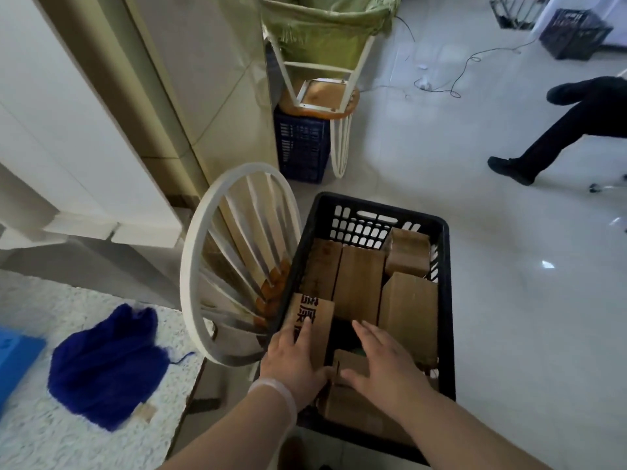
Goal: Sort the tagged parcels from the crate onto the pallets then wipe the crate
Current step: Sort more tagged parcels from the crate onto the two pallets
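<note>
Bare forearms; a pale translucent band [276, 391] circles the left wrist.

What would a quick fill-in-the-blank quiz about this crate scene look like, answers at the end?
The cardboard parcels lie inside a ____ plastic crate.
The ____ hand touches the parcel with printed characters.
The crumpled cloth on the speckled counter is ____.
Missing words: black, left, blue.

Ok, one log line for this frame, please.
left hand: fingers flat on printed carton | right hand: open over small carton | black crate: more cartons inside | blue cloth: on counter
</note>
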